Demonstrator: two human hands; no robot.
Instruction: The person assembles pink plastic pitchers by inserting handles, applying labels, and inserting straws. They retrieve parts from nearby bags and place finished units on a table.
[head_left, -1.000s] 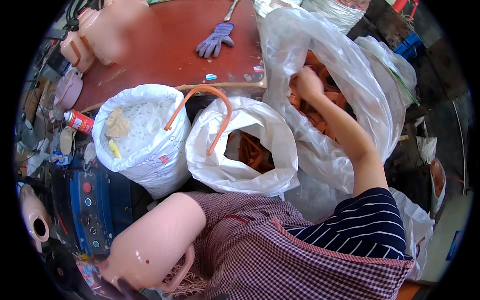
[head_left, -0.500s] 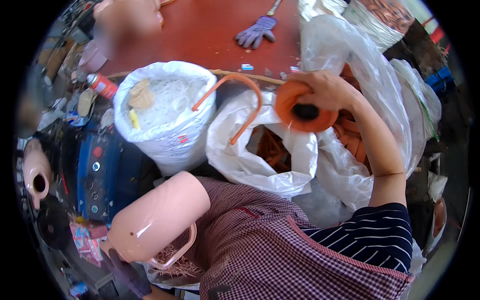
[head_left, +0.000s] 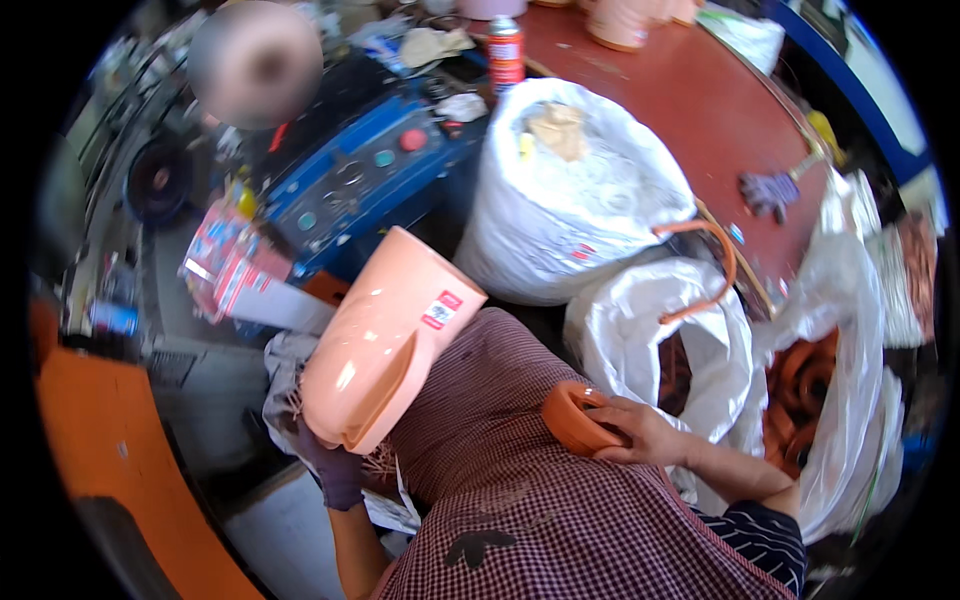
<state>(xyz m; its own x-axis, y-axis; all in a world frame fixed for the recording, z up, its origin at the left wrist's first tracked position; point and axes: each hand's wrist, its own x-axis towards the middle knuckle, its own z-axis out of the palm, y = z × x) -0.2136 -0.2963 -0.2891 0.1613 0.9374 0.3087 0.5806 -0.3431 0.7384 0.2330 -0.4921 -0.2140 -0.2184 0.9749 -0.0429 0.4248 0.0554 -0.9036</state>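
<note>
My left hand (head_left: 333, 468), in a purple glove, is closed on the narrower end of a glossy pink plastic jug body (head_left: 375, 330). The jug lies tilted over my lap, its wide end toward the upper right, with its long handle facing me and a small red-and-white label on its side. Most of the left fingers are hidden beneath it. My bare right hand (head_left: 640, 432) grips a round orange-brown plastic ring (head_left: 578, 420) by its edge, in front of my checked apron. The ring is apart from the jug.
A white sack of clear rings (head_left: 570, 215) stands ahead, beside an open white bag (head_left: 600, 320) with an orange-brown hoop (head_left: 725, 250) over it. Orange rings (head_left: 795, 390) fill a clear bag at right. A blue control box (head_left: 350, 175) stands left; a purple glove (head_left: 768, 193) lies on the red table.
My right hand has brought the orange ring from above the bags down toward my lap. The jug has been turned, so its label and handle now face up. The view has swung left.
</note>
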